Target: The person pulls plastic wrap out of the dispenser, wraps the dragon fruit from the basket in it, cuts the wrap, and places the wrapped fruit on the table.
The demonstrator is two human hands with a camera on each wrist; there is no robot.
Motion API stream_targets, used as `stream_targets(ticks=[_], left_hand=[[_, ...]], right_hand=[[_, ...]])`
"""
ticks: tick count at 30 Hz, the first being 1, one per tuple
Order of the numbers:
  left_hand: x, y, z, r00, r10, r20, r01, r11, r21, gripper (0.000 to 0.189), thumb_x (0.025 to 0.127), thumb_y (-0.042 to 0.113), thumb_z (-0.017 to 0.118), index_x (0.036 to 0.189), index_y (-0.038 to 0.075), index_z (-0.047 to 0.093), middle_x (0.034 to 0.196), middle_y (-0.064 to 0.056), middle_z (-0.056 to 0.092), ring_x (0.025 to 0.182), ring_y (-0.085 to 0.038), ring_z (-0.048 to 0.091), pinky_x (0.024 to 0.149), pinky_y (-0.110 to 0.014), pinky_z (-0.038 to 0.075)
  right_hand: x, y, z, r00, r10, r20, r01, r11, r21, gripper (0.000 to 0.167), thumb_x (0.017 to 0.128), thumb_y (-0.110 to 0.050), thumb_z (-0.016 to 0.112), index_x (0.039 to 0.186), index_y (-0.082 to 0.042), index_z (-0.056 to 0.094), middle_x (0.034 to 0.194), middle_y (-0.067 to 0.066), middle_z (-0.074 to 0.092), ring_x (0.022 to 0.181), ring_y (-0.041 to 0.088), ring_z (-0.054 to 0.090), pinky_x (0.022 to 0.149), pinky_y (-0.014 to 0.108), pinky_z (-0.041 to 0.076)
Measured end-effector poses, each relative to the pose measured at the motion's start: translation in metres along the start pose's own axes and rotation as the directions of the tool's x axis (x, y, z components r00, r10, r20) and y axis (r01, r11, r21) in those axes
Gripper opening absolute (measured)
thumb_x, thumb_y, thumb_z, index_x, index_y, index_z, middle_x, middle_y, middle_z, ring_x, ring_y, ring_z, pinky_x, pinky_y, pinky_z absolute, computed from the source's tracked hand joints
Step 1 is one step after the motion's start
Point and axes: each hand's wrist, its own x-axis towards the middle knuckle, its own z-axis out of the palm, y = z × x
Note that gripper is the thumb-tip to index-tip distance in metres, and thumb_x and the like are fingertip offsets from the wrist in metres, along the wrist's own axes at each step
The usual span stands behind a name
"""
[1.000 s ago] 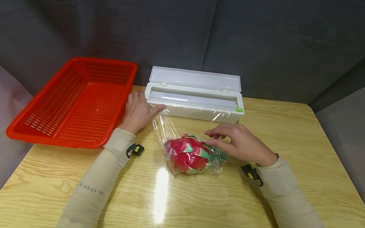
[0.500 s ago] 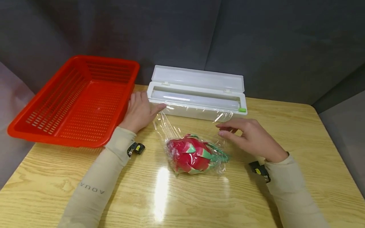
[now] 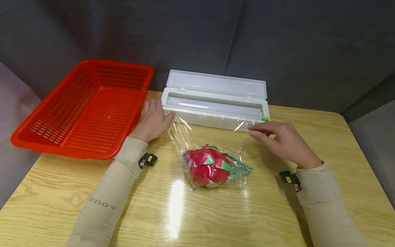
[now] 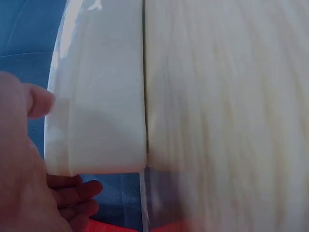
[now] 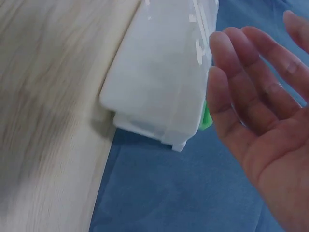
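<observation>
A white cling film dispenser [image 3: 197,118] stands at the back of the table, its lid [image 3: 216,84] raised and its film roll [image 3: 213,105] showing. My left hand [image 3: 151,121] holds the dispenser's left end, thumb at the front edge and fingers round the end in the left wrist view. From the dispenser, clear cling film [image 3: 180,135] stretches toward me to a red dragon fruit [image 3: 211,168] with green-tipped scales, which it wraps. My right hand [image 3: 285,144], fingers loosely bent, is near the dispenser's right front corner; the right wrist view shows its palm [image 5: 285,159] with nothing held.
A red plastic basket [image 3: 61,152] stands left of the dispenser, close beside my left hand. On the dispenser's right end sits a green slider [image 3: 264,118]. Dark cloth [image 3: 293,51] hangs behind the wooden table [image 3: 277,212].
My right hand has left the dragon fruit's green end and moved right and back toward the dispenser's right corner. The left hand stays at the dispenser's left end.
</observation>
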Motion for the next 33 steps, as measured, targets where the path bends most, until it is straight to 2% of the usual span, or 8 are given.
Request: stream_targets(ticks=[6,14,21,26,33], left_hand=[[0.002,0.001,0.0,1.0,0.013,0.011,-0.013,1.0,0.019,0.079,0.103,0.048,0.053,0.149,-0.011,0.031,0.139,-0.03,0.043,0.129,-0.043,0.034,0.117,-0.054,0.031],[0.002,0.004,0.003,0.999,0.044,-0.02,-0.043,0.997,0.06,0.076,0.105,0.047,0.051,0.148,-0.013,0.032,0.138,-0.033,0.044,0.129,-0.045,0.036,0.115,-0.055,0.032],[-0.001,0.006,0.003,0.998,0.045,-0.038,-0.039,0.988,0.148,0.069,0.106,0.05,0.048,0.13,-0.014,0.043,0.123,-0.03,0.048,0.121,-0.044,0.04,0.108,-0.053,0.036],[-0.004,0.008,0.001,0.999,0.03,-0.03,-0.024,0.984,0.176,0.064,0.107,0.051,0.046,0.122,-0.012,0.045,0.119,-0.029,0.047,0.117,-0.043,0.039,0.106,-0.053,0.037],[-0.006,0.01,0.0,0.999,0.014,-0.029,-0.008,0.98,0.199,0.062,0.106,0.052,0.046,0.117,-0.009,0.044,0.113,-0.024,0.044,0.112,-0.04,0.039,0.101,-0.05,0.037]], right_hand=[[0.002,0.011,-0.008,0.998,0.051,-0.028,-0.053,0.997,-0.059,0.018,0.096,-0.027,0.074,0.11,-0.018,0.081,0.099,0.0,0.08,0.076,0.007,0.061,0.063,0.02,0.047],[0.009,0.03,-0.019,0.995,0.033,-0.09,-0.048,0.985,-0.168,0.012,0.093,-0.023,0.077,0.101,-0.014,0.081,0.088,0.002,0.077,0.066,0.008,0.055,0.06,0.02,0.044],[0.016,0.044,-0.027,0.997,0.047,-0.053,-0.059,0.969,-0.239,0.017,0.095,-0.02,0.075,0.105,-0.007,0.078,0.087,0.008,0.075,0.073,0.018,0.063,0.065,0.031,0.049],[0.021,0.048,-0.03,0.999,0.041,0.007,-0.037,0.965,-0.259,0.019,0.095,-0.023,0.076,0.106,-0.008,0.078,0.087,0.006,0.075,0.075,0.017,0.064,0.063,0.03,0.049],[0.024,0.048,-0.033,0.999,-0.043,0.03,0.05,0.955,-0.292,0.016,0.092,-0.017,0.078,0.106,-0.01,0.078,0.087,0.004,0.074,0.075,0.015,0.066,0.063,0.032,0.051]])
